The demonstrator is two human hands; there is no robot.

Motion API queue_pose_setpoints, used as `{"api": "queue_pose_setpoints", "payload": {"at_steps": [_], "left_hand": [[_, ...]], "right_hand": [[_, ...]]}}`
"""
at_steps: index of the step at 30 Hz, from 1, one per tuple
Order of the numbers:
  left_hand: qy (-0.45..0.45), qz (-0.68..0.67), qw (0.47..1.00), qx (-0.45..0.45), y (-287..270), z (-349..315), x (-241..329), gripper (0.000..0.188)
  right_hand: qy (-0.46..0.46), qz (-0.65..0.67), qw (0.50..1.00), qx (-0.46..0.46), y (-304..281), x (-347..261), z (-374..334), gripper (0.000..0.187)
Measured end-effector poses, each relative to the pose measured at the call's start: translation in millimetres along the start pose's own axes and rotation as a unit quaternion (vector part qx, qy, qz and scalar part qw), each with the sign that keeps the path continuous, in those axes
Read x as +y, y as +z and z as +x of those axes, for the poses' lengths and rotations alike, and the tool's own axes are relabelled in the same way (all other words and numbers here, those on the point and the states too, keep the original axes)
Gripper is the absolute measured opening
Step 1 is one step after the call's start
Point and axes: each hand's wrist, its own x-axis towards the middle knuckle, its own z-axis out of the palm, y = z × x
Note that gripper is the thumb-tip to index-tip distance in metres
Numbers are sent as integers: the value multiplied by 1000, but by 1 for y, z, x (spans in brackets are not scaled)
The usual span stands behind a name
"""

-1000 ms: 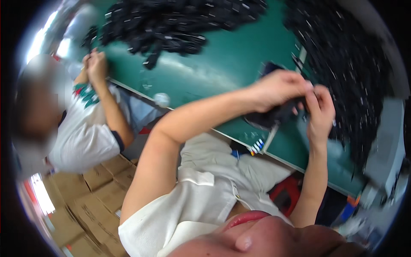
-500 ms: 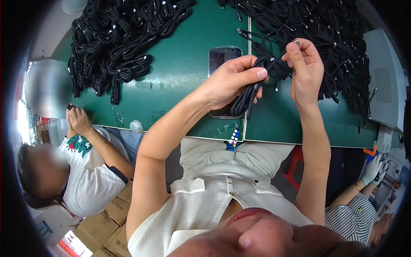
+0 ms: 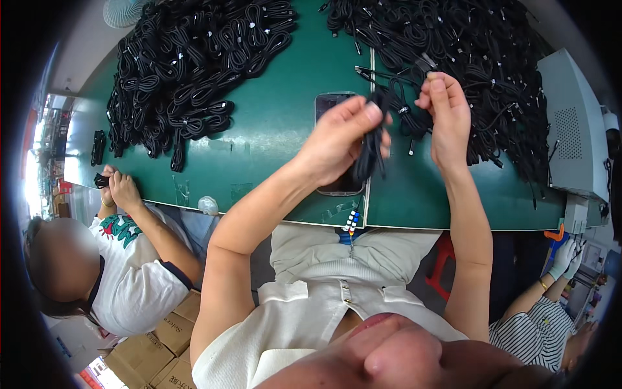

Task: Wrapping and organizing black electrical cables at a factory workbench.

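Observation:
A coiled black cable (image 3: pixel 368 155) hangs below my left hand (image 3: pixel 343 133), which is closed round its upper part. The thumb lies across the coil, and motion smears its loops. To the right, my right hand (image 3: pixel 447 117) is raised with thumb and forefinger pinched together. Just above those fingertips shows a blurred silvery tip (image 3: pixel 426 62); whether the fingers hold it, and what it is, I cannot make out. Between my hands another bundled black cable (image 3: pixel 407 120) lies on the green table (image 3: pixel 272 149). Under my left hand is a phone (image 3: pixel 334 100), partly covered.
Large heaps of black cables lie at the back left (image 3: pixel 194 71) and back right (image 3: pixel 479 71). A grey perforated box (image 3: pixel 573 123) stands at the right edge. At the left, a co-worker's hands (image 3: pixel 120 188) hold a black bundle. Cardboard boxes (image 3: pixel 146 350) are stacked at the lower left.
The left hand has moved slightly left with the coil, which has swung more upright. My right hand has shifted left and a little down. The cable length stretched between the hands no longer shows.

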Motion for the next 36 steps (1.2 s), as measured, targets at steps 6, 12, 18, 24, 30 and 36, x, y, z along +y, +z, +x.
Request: {"api": "queue_pose_setpoints", "payload": {"at_steps": [6, 12, 18, 24, 30, 36], "left_hand": [[160, -60, 981, 98, -4, 8, 14, 21], [217, -2, 966, 142, -4, 7, 2, 24], [186, 41, 978, 83, -1, 3, 9, 31], [197, 147, 964, 102, -14, 14, 5, 33], [389, 563, 706, 182, -1, -1, 20, 17], [508, 708, 466, 155, -4, 11, 10, 42]], "right_hand": [[-159, -199, 952, -170, 13, -3, -24, 40], [-221, -249, 924, -189, 31, -2, -35, 41], [-70, -103, 972, -199, 22, -10, -34, 26], [51, 73, 979, -181, 12, -5, -29, 24], [150, 264, 946, -116, 0, -14, -15, 19], [151, 147, 963, -168, 9, -12, -26, 19]]}}
